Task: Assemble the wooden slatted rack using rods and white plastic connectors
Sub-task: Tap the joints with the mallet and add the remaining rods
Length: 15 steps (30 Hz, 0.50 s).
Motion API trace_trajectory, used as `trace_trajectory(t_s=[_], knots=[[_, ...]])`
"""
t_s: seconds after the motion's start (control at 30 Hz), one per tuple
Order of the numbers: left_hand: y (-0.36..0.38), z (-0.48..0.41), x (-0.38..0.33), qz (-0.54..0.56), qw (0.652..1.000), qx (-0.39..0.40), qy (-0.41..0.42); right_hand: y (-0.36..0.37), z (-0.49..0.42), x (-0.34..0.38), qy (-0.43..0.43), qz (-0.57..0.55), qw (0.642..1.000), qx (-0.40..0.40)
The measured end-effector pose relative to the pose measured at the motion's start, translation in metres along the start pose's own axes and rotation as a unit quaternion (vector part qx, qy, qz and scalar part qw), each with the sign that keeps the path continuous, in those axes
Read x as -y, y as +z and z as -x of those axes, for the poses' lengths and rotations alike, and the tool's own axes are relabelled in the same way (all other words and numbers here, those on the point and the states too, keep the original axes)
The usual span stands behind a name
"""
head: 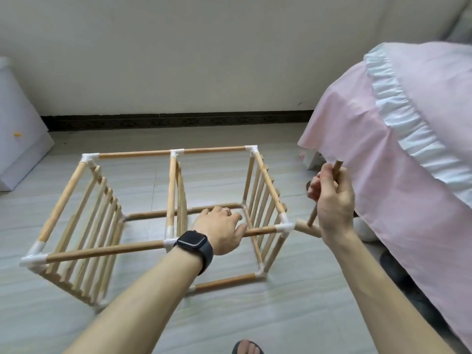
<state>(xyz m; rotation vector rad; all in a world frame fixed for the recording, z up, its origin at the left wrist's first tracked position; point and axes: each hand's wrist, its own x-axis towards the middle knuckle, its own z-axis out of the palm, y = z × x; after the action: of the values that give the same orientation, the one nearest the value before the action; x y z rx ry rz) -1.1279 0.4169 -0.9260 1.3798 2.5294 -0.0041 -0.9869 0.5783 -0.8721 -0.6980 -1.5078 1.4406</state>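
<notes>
White box [20, 129] sits far left against the wall. Just right of it the wooden slatted rack [61, 200] stands on the grey tiled floor [255, 328] (three slatted panels upright, left, middle and right, tied together by rods pushed into white plastic connectors).

Left hand [219, 227], with a dark smartwatch [192, 242] on the wrist, is curled over the near top rod [107, 251] between the middle and right panels and grips it. Toes in a dark sandal [247, 347] peek in at the bottom edge.

At the rack's near right top corner there's a white corner connector [284, 228] with a short rod [305, 227] poking out of it to the right. Right hand [333, 200] is just above that stub, apart from the left hand. Its fingers are wrapped round a loose rod [338, 166] held tilted, top end leaning right and bottom end close to the stub (can't tell if they touch).

Pink bedcover [383, 162] with a white frill hangs down on the far right.
</notes>
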Motion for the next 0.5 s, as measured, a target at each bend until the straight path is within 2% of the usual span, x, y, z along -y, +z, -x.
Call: trace_trajectory(t_s=[0.17, 0.23, 0.4, 0.5], knots=[[0.044, -0.009, -0.005, 0.063, 0.995, -0.045, -0.059, 0.011, -0.022, -0.005, 0.025, -0.118, 0.992, -0.039], [0.049, -0.014, -0.006, 0.079, 0.993, -0.052, -0.074, 0.015, -0.022, -0.013, 0.025, -0.114, 0.992, -0.044], [0.052, -0.019, -0.008, 0.095, 0.99, -0.057, -0.092, 0.025, -0.014, -0.015, 0.014, -0.07, 0.997, 0.004], [0.056, -0.02, -0.007, 0.091, 0.989, -0.063, -0.093, 0.025, -0.028, 0.008, -0.046, -0.144, 0.988, 0.014]])
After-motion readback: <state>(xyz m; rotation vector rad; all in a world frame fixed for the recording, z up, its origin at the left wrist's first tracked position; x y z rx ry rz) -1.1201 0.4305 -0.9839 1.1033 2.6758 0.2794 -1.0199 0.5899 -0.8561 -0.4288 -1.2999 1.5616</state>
